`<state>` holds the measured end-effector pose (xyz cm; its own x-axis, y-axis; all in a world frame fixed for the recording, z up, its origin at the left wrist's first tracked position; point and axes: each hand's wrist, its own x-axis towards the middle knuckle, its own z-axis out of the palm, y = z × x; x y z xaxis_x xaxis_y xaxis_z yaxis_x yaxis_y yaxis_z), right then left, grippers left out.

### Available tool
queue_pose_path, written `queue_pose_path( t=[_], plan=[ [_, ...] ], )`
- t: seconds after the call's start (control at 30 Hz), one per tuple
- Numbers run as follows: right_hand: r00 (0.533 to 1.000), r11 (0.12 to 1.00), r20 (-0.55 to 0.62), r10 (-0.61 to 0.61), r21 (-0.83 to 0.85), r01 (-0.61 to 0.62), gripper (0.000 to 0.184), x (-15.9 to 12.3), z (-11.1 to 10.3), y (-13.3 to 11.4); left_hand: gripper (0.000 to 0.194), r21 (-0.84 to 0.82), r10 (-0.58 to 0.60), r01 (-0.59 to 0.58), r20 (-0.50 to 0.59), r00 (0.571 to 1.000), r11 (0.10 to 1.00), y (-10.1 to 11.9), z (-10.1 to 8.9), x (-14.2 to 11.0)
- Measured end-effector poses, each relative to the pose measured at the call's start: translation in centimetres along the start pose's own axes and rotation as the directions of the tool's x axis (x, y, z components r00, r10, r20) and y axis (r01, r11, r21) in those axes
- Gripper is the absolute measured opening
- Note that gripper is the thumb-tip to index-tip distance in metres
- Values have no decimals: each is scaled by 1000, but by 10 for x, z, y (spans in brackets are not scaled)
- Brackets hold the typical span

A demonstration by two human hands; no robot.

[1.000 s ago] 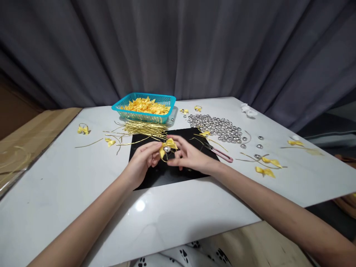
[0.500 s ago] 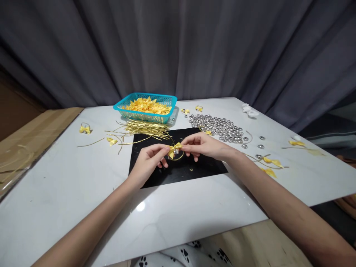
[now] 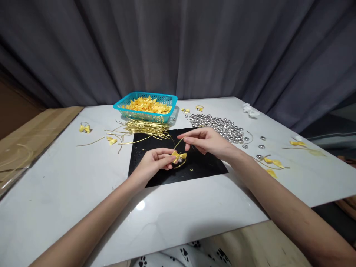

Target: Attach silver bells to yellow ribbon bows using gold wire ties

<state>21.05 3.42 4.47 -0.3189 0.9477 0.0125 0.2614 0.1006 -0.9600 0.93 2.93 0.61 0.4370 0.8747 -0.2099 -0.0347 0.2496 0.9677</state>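
In my left hand (image 3: 154, 162) the bow (image 3: 178, 156) is yellow with a silver bell; the wire in my right hand (image 3: 208, 141) is gold. The mat (image 3: 203, 165) is plain black, the table (image 3: 83, 185) glossy white. At eleven o'clock, a turquoise latticed basket (image 3: 146, 107) holds yellow bows; at one o'clock lie silver bells (image 3: 219, 126). The curtain (image 3: 178, 48) is grey.

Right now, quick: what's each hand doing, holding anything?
Left hand: closed, pinching the yellow bow with its small bell, over the black mat.
Right hand: closed, fingertips pinching the gold wire rising from the bow.
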Motion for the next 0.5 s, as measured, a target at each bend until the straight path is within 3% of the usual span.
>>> queue_pose_path(
  t=[0.17,0.5],
  plan=[
    [996,993,-65,-65,95,71,32,-3,-1,-6,15,-14,-87,87,-19,996,996,-1,4,0],
    [992,977,71,-100,198,84,20,-14,4,-16,10,-27,-92,91,-64,994,996,-1,0,0]
  ],
)
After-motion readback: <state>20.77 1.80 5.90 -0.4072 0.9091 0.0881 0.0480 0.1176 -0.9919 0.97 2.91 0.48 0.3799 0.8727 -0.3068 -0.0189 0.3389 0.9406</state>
